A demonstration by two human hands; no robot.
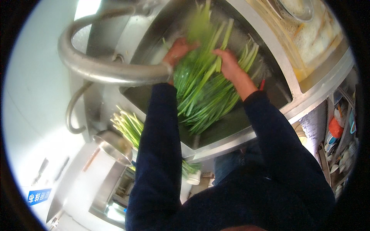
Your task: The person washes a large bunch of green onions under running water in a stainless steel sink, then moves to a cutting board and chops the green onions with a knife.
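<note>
Many long green scallions [199,89] lie in water in a stainless steel sink [228,121]. My left hand [180,50] is at the upper left of the bunch, beside a blurred clump of green leaves; whether its fingers close on any is unclear. To its right, my right hand [229,62] grips a few scallion stalks between thumb and fingers. More pale stalks [250,55] lie just right of that hand, and a small red object [262,85] is near my right wrist. The thick curved metal faucet [115,72] reaches over the sink and partly covers my left wrist.
Another scallion bunch [128,125] rests left of the sink, near a metal pan [114,147]. A second basin [315,43] at the upper right holds foamy, yellowish liquid and a metal bowl [299,8]. A thinner hooked pipe [70,111] stands at the left. Cluttered shelves are at the far right.
</note>
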